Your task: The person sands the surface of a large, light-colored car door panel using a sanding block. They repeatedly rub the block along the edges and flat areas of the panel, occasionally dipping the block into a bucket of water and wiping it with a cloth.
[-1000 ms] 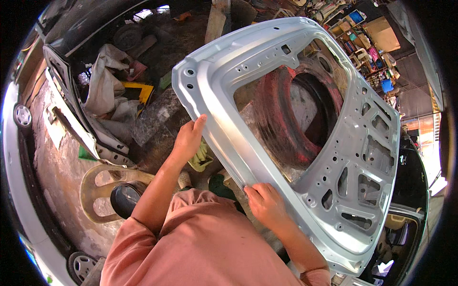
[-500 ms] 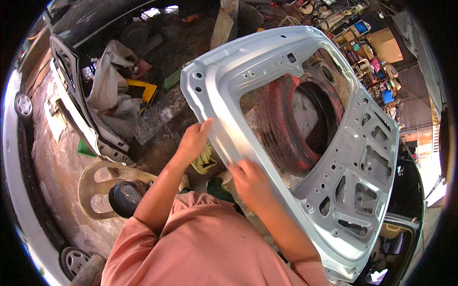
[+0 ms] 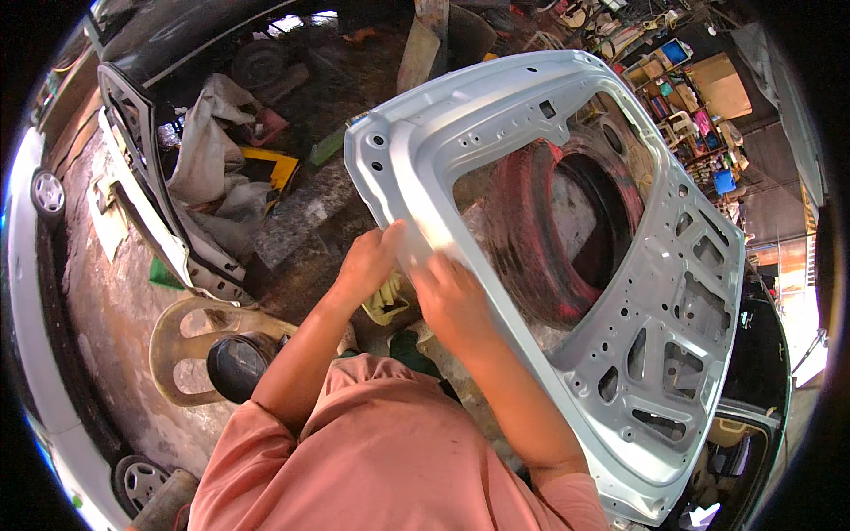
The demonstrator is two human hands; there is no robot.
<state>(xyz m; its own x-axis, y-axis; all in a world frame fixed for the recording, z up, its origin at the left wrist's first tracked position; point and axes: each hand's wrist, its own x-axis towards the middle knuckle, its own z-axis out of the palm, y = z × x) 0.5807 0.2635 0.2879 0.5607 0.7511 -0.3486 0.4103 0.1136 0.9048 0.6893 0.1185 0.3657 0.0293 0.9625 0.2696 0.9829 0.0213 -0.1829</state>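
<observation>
A bare silver-grey car tailgate frame (image 3: pixel 434 212), with a big window opening and many cut-out holes, stands tilted in front of me and to my right. My left hand (image 3: pixel 367 265) is closed on its near left edge, thumb over the rim. Just to the right, my right hand (image 3: pixel 453 305) is closed, its curled fingers pressed on the metal strip beside the window opening. Those fingertips are blurred, and anything under them is hidden. Through the opening a dark, red-stained tire (image 3: pixel 540 230) shows.
A beige plastic chair (image 3: pixel 168 354) with a black bucket (image 3: pixel 239 367) stands at my left. Beyond it are a loose car door (image 3: pixel 150 168), a grey cloth (image 3: pixel 208 142) and a yellow piece (image 3: pixel 270 166). A white car (image 3: pixel 44 319) lines the left; cluttered shelves (image 3: pixel 682 106) fill the far right.
My right hand has slid up along the tailgate frame, closer to my left hand. My left hand keeps its place on the edge; the whole view has shifted slightly.
</observation>
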